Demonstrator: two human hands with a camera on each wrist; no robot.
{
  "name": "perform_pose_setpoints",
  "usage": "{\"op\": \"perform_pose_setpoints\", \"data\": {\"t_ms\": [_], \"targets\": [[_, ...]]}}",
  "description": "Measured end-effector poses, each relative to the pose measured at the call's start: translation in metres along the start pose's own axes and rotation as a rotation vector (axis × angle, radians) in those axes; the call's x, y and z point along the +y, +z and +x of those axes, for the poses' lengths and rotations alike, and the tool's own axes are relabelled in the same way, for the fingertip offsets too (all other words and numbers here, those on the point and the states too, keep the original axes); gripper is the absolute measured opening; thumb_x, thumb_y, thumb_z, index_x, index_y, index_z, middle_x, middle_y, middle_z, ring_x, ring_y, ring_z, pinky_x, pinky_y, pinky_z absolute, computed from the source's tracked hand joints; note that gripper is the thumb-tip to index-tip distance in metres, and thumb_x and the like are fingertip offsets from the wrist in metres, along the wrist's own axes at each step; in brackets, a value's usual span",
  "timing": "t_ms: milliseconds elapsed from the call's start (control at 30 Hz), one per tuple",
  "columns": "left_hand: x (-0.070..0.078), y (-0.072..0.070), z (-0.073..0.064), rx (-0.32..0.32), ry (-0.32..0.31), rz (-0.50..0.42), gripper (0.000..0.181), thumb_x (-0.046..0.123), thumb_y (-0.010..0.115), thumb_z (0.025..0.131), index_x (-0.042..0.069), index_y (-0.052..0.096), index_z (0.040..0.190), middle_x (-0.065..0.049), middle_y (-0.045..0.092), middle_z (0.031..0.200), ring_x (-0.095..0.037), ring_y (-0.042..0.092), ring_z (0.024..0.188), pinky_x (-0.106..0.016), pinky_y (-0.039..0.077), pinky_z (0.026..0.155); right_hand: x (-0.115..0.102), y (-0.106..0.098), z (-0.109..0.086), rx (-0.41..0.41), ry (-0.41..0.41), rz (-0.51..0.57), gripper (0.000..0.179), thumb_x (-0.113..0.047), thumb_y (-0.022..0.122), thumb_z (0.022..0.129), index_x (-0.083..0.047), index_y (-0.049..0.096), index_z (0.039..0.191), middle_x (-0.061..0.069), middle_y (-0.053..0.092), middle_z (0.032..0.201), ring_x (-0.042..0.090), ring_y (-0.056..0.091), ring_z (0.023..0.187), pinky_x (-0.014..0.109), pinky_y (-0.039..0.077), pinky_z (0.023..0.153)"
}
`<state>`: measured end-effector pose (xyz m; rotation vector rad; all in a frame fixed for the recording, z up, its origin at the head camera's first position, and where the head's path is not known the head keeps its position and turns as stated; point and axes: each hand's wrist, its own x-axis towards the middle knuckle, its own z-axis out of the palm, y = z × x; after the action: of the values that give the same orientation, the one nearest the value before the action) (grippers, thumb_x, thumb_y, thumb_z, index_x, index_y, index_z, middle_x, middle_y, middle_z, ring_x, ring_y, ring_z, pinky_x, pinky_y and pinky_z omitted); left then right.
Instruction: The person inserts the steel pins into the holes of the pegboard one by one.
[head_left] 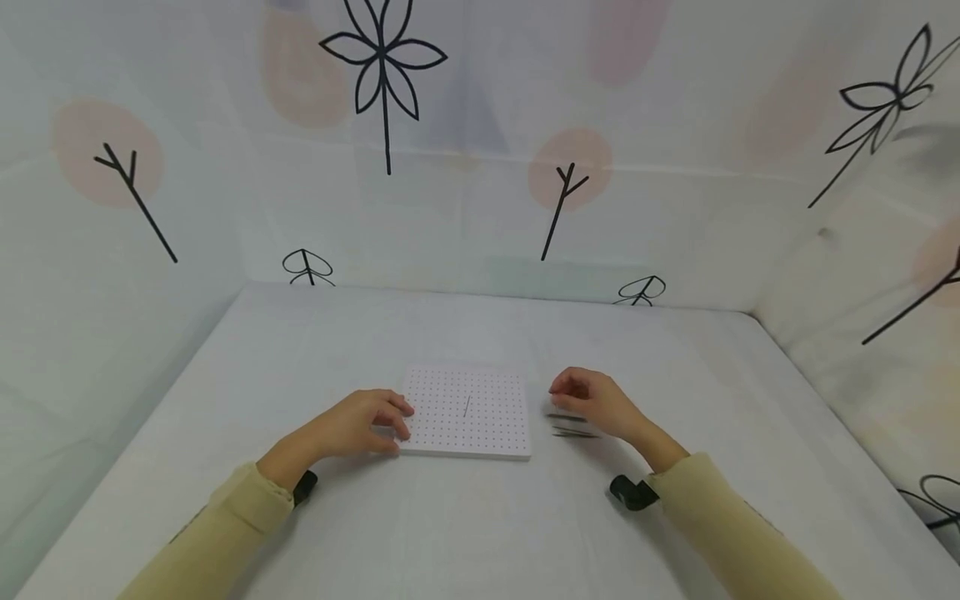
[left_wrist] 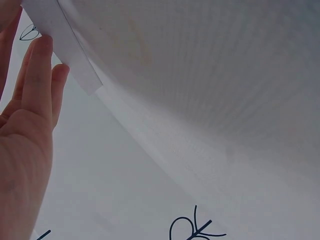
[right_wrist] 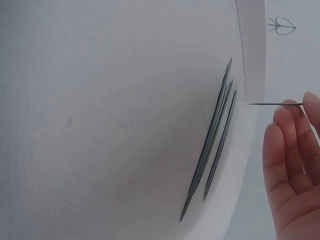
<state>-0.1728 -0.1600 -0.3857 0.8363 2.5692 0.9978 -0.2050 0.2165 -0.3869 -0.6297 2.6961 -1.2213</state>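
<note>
A white board [head_left: 495, 417] with a grid of small holes lies flat on the table. One thin dark stick [head_left: 467, 407] stands in it near the middle. My left hand [head_left: 360, 423] rests against the board's left edge; in the left wrist view its fairly straight fingers [left_wrist: 37, 75] touch the side wall. To the right of the board, my right hand [head_left: 600, 404] pinches a thin dark stick [right_wrist: 275, 104], its sharp tip pointing out past the fingertips. Below that hand lie several similar sticks [right_wrist: 212, 135], dark and pointed at both ends, close together on the table.
A white cloth [head_left: 465, 533] covers the table. Pale curtains printed with black plant drawings [head_left: 382, 52] stand behind it and at both sides. A dark wrist device [head_left: 633, 493] sits by the right sleeve, another [head_left: 304, 487] by the left one.
</note>
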Motion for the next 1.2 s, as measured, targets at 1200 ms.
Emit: {"op": "perform_pose_setpoints", "data": {"t_ms": [1200], "targets": [[-0.001, 0.001, 0.001, -0.001, -0.003, 0.016, 0.015, 0.008, 0.077, 0.075, 0.02, 0.071, 0.082, -0.001, 0.057, 0.115, -0.023, 0.056, 0.108, -0.039, 0.045, 0.094, -0.027, 0.028, 0.009, -0.049, -0.1, 0.293, 0.012, -0.002, 0.063, 0.087, 0.001, 0.055, 0.095, 0.014, 0.063, 0.088, 0.031, 0.063, 0.084, 0.039, 0.055, 0.074]]}}
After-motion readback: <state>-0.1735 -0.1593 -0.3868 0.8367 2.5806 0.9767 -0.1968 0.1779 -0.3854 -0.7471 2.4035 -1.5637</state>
